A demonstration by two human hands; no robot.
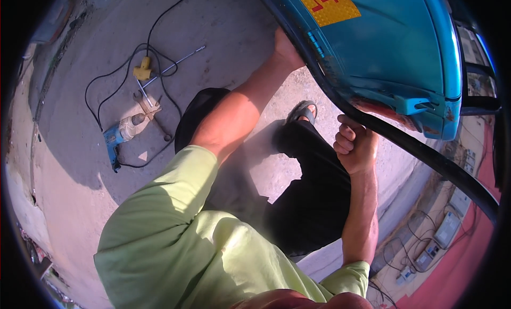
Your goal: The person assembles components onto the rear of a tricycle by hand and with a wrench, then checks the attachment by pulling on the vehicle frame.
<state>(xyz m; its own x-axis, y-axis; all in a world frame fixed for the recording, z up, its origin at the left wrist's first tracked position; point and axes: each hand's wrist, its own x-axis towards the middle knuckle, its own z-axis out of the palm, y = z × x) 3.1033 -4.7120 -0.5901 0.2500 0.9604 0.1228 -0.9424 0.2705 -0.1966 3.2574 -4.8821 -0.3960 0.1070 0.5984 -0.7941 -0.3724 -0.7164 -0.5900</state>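
A blue painted metal vehicle panel point(394, 48) with a hinge point(315, 44) fills the upper right. Along its near edge curves a black tube point(340, 98). My left hand point(288, 49) reaches up to the far part of that edge; its fingers are hidden behind the tube. Lower down, my right hand point(357, 147) is closed under the tube, its fingers curled and its top finger against the tube's underside. Whatever it may grip is hidden. A blue latch-like bracket point(415, 105) sits close by on the panel's lower corner, with rusty patches around it.
On the concrete floor to the left lie a blue power drill point(113, 141), an open-ended spanner point(158, 125), a T-handled wrench point(174, 65) and a yellow connector point(142, 70) with looping black cable. My sandalled foot point(304, 112) stands below the panel. Electrical boxes point(447, 229) appear at the right.
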